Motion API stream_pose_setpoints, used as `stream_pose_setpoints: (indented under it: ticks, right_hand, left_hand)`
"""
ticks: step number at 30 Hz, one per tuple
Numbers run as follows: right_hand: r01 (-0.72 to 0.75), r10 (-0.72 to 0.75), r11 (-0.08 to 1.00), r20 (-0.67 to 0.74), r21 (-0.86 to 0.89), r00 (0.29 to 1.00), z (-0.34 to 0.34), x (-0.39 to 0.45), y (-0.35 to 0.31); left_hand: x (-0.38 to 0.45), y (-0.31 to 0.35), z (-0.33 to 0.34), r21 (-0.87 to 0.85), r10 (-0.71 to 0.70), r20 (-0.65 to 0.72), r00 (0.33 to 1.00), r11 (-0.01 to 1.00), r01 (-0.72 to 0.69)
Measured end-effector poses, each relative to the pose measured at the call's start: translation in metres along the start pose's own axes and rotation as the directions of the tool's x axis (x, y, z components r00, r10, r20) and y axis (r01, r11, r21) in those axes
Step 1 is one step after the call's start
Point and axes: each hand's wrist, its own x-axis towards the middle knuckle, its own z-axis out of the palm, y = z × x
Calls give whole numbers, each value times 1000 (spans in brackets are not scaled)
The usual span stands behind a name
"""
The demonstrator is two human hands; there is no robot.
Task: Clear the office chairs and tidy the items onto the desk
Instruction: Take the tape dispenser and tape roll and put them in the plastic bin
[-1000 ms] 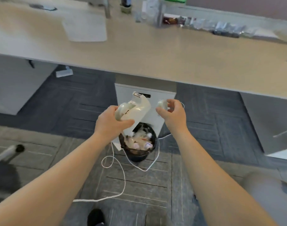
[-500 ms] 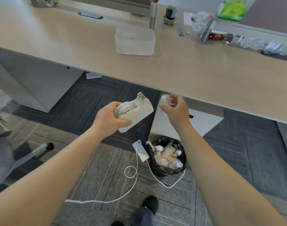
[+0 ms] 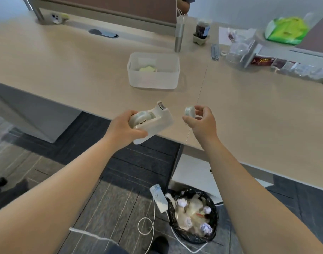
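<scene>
My left hand [image 3: 123, 129] grips a white tape dispenser [image 3: 155, 121] with a clear tape roll in it, held just over the front edge of the light wood desk [image 3: 65, 70]. My right hand [image 3: 203, 120] pinches a small roll of clear tape [image 3: 190, 112] between thumb and fingers, also above the desk's front edge. A translucent white storage box [image 3: 153, 70] sits on the desk straight beyond both hands, with a pale green item inside.
A black bin [image 3: 193, 217] full of crumpled paper stands on the floor below, beside a white power strip [image 3: 159, 198] with a trailing cable. Bottles, packets and a green bag [image 3: 285, 30] crowd the desk's back right. A chair base [image 3: 1, 181] shows at left.
Both hands have risen from above the bin to the desk's front edge, carrying the dispenser and the small roll. The view has tilted up and the storage box has come into sight.
</scene>
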Motion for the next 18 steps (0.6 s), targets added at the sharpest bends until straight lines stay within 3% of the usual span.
stream_pose_setpoints:
  ticks: [9,18]
  right_hand:
    - [-37,37,999,-43,9,998,26,88,-7]
    - [-104,105,994,-221,17,970,63,190,-32]
  left_hand:
    - [109,12,-12,30,61,12,998,998,-61]
    - [248,35,-49,-15,75,84,994,997,-74]
